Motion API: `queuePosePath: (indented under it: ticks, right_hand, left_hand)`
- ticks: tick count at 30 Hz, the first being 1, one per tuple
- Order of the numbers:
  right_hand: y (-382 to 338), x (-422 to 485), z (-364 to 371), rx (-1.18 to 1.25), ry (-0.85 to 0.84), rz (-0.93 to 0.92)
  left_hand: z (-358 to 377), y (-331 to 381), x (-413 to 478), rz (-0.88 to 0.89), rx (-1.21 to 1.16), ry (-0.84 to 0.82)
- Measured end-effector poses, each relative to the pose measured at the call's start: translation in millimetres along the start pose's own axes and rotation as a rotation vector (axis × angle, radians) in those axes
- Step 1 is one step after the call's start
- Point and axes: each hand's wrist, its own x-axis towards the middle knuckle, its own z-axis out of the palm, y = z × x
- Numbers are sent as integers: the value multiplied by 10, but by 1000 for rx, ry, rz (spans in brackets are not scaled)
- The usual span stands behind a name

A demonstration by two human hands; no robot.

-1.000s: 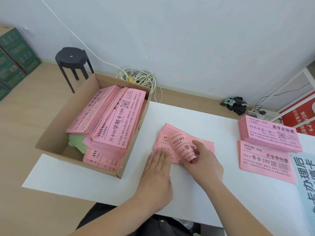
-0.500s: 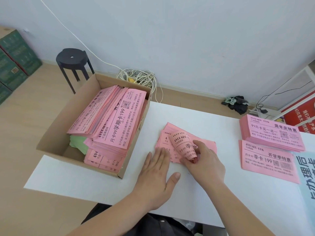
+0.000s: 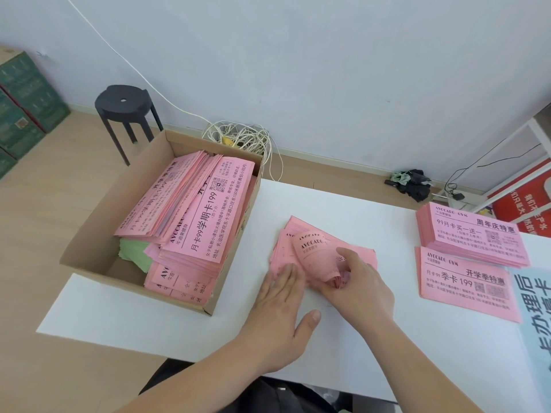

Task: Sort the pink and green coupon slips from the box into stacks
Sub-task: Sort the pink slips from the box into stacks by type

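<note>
An open cardboard box [image 3: 89, 234] stands on the table's left end, full of pink coupon slips [image 3: 205, 213]; a few green slips [image 3: 134, 254] show beneath them. A loose fan of pink slips [image 3: 298, 239] lies mid-table. My left hand [image 3: 280, 305] rests flat on the fan's near-left edge with straight fingers. My right hand [image 3: 354, 281] curls round a bent bundle of pink slips [image 3: 313, 251], lifting their near ends off the fan. Two sorted pink stacks lie at the right: a thick far stack [image 3: 474, 234] and a thinner near stack [image 3: 465, 284].
The white table [image 3: 149, 314] ends close to my body. A pale blue printed sheet [image 3: 536, 323] lies at the right edge. On the floor are a black stool [image 3: 125, 105], green cartons [image 3: 21, 108], a coil of white cable [image 3: 241, 138] and red banners [image 3: 524, 204].
My left hand has slid forward onto the fan of slips and spread its thumb. My right hand has bent the slips over further, its fingers curling deeper round their near ends.
</note>
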Motion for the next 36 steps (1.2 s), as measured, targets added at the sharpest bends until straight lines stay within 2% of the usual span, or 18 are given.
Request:
queuePosePath:
  ticks: [2,5,7,11,14,17,21,23,26,28,30,34,36]
  right_hand:
    - [-5,5,-7,-2,2,2]
    - [-10,12,-14,-14,-9,2]
    - [-13,23,-20,-17,-12,5]
    - [-1,19,-23,-19,-12,9]
    - [25,36,-28,-7,-20,13]
    - [35,42,-51,3,-32,23]
    - [42,21,-79,32,-50,32]
    - [58,12,-69,38,-46,22]
    - [87,20,-77,61,-45,45]
    - [99,38,-112,97,-65,85]
    - [92,58,-145,123,-87,124]
    - [96,56,-130,152,-77,136]
    - [104,31,-117,151,-70,127]
  left_hand:
    - [-5,5,39,91,-20,11]
    - [-36,-53,-4,-13,45,125]
    - [-30,-79,-39,-55,88,79]
    - [11,-8,23,86,36,9]
    - [21,-53,22,62,27,59]
    - [50,-129,2,85,142,87]
    - [90,-127,1,70,187,202]
    - [46,-99,17,29,23,255]
    - [-150,-13,116,-171,-344,326]
    - [-263,11,201,-277,-453,335]
    - [-333,22,272,-307,-482,316]
    - [-457,178,355,-341,-873,284]
    - [-493,291,409,-379,-974,314]
